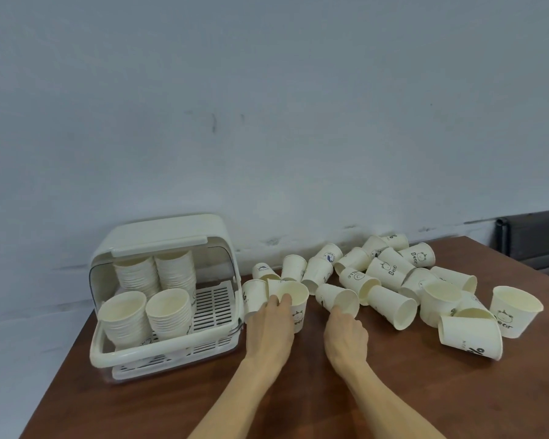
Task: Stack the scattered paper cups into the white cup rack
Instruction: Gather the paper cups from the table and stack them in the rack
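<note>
The white cup rack (168, 343) stands on the left of the brown table with its lid raised. Inside it are several stacks of paper cups (124, 315), and its right part shows bare grid. My left hand (271, 324) grips an upright paper cup (295, 299) just right of the rack, thumb on its rim. My right hand (346, 331) holds the mouth of a cup lying on its side (336, 296). Many loose paper cups (390, 274) lie scattered to the right, some upright, most tipped over.
The brown table (171, 407) ends close to the rack on the left and at the right behind the cups. A pale wall (267, 122) runs right behind the table. A dark object (533, 236) stands at the far right.
</note>
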Demonstrator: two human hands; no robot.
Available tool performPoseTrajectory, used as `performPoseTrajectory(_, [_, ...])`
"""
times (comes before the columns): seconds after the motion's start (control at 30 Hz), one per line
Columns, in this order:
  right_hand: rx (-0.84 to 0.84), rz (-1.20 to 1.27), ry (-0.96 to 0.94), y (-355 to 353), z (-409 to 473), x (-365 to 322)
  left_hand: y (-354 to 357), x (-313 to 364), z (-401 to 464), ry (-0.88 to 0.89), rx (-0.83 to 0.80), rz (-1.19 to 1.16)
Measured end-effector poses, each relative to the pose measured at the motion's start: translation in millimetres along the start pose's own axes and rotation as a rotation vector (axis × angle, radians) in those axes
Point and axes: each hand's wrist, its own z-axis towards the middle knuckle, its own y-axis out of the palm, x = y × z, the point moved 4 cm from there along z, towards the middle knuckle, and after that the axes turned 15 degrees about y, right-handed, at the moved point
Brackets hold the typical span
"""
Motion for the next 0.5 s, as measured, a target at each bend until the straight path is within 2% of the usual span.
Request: performPoseTrajectory(0.5, [0.164,0.097,-0.260,-74,-36,-31,-64,-16,-29,-0.084,0.100,-0.004])
